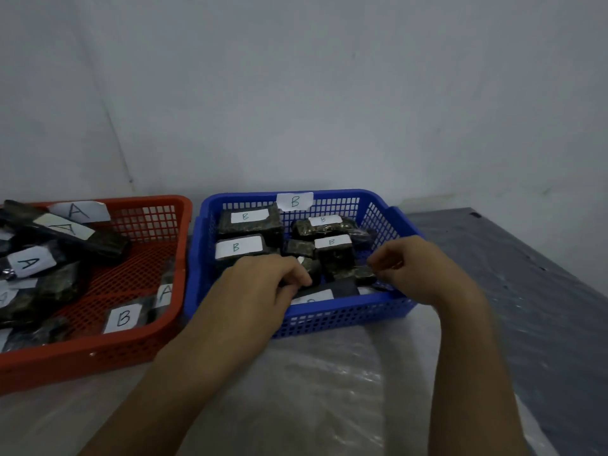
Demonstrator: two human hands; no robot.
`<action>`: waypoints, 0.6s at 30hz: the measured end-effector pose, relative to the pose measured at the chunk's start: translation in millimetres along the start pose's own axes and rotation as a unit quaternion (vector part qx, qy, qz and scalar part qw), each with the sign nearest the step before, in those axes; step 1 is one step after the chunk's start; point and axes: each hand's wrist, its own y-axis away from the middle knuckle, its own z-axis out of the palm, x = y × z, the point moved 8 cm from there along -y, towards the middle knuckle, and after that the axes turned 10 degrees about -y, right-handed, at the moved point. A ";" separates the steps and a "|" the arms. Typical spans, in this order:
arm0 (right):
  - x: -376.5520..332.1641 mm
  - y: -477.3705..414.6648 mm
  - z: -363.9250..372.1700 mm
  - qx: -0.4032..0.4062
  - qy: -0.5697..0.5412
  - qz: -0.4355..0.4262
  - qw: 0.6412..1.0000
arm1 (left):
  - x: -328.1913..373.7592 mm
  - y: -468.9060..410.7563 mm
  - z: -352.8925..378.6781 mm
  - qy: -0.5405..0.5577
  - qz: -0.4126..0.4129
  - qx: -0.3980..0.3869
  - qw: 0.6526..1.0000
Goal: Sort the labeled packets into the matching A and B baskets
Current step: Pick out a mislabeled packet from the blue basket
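Inside blue mesh basket (345, 320): left hand (260, 287) grasping glossy dark packet (314, 268); right hand (418, 268) grip unclear

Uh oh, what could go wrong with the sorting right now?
1. A packet marked B lies in the red A basket. The left hand and right hand are both in the blue B basket, so it might get forgotten.
2. Some packets in the blue B basket show no label from here, like the dark packet, so a wrong one could hide there unnoticed.
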 end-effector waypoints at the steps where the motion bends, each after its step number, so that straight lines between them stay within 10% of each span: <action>1: 4.4 -1.2 0.3 -0.006 0.010 0.019 1.000 | 6.9 -10.1 8.2 0.006 0.008 -0.021 1.000; 11: 10.5 -22.2 19.1 -0.125 0.118 0.099 0.980 | 27.5 -61.5 55.4 0.029 0.031 -0.092 0.995; 18: 9.1 -23.1 -3.1 -0.064 0.015 0.028 0.997 | 7.0 -54.4 51.8 0.096 -0.037 -0.040 0.994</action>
